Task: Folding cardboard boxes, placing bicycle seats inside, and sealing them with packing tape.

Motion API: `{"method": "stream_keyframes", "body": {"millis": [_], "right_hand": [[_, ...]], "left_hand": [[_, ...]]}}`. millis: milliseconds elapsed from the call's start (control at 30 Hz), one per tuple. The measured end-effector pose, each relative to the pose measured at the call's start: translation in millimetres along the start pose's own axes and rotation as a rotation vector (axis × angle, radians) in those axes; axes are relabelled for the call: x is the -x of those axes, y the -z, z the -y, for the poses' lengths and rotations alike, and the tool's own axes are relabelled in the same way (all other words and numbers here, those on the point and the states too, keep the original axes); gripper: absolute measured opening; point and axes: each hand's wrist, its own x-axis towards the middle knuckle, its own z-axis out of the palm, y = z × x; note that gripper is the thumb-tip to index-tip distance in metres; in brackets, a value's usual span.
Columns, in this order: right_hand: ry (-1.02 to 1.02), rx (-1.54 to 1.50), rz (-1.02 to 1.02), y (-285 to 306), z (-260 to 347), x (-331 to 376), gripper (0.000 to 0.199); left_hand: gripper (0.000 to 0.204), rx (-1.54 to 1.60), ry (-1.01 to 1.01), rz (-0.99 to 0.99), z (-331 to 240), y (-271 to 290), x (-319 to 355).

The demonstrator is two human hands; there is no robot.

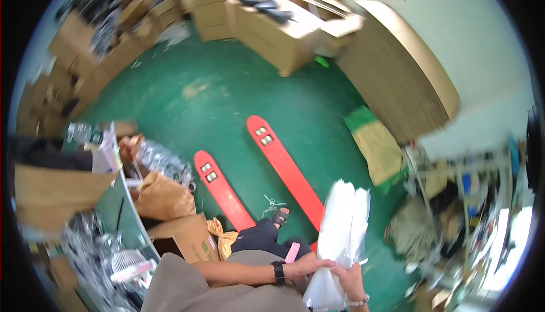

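Note:
A long bundle of translucent white plastic bags [342, 227] is in front of my body, to the right. My left hand [309, 265], with a dark watch on its wrist, closes on the bundle's left edge near the narrow middle. My right hand [350, 282], wearing a beaded bracelet, grips its right side close by. Above the hands the bags rise in two folded lobes; below them the plastic spreads out. A small pink strip [293, 252] shows beside my left hand; whether the fingers touch it I cannot tell.
Two red pallet jack forks [286, 170] lie over the green floor [170, 96] ahead. An open carton [184, 238] and a table [128, 198] stand left. Stacked flat cardboard [397, 68] leans on the right wall, near a cluttered rack [465, 198]. Large boxes [272, 39] stand far ahead.

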Motion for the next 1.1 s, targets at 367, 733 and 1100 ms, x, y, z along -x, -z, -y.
{"method": "stream_keyframes", "body": {"millis": [367,733,1100], "right_hand": [[0.507,0.541,0.665,-274,320,-268,0.026],[0.791,1.068,1.012,-641,621,-350,0.048],[0.822,1.217,1.013,-1076,886,-410,0.038]], "left_hand": [[0.05,0.505,-0.858,-0.415,-264,224,153],[0.038,0.986,-1.052,-0.588,-482,442,391],[0.041,0.994,-1.292,-0.619,-708,765,678]]}}
